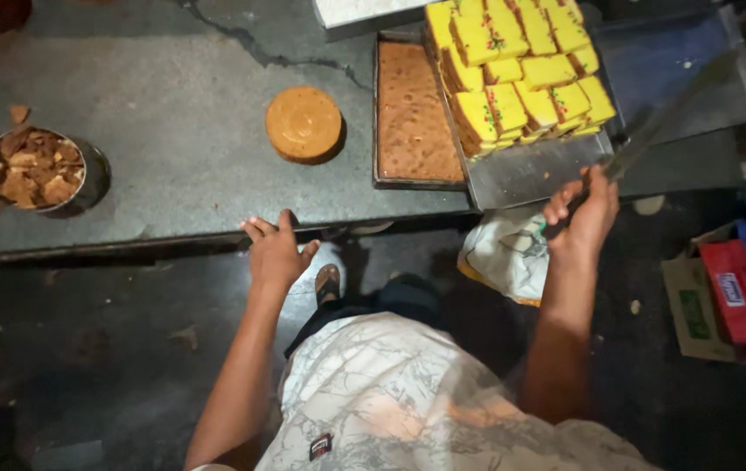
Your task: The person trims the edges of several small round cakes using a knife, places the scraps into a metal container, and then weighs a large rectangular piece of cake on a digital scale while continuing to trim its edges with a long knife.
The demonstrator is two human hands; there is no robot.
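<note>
The grey stone tabletop (172,166) runs across the upper part of the view, cracked near its far edge, its near edge just in front of the person. Below it lies a dark floor (85,349), with cardboard boxes (722,296) at the right and a crumpled cloth (504,253) under the overhang.

At the right end, a steel tray (530,170) juts over the near edge and carries stacked yellow cake slabs (521,70); these look soft and crumbly, best lifted from beneath. Beside it on the left sits a baking tin of brown cake (412,113), then a round brown cake (304,124), and near the left edge a steel bowl of brown scraps (37,170).

The right hand (584,214) is closed around the handle of a long knife (652,126), whose thin, stiff blade reaches along the tray's right side. It is light and likely sharp, so safely held only at the handle. The left hand (277,253) lies open, fingers spread, on the near edge.
</note>
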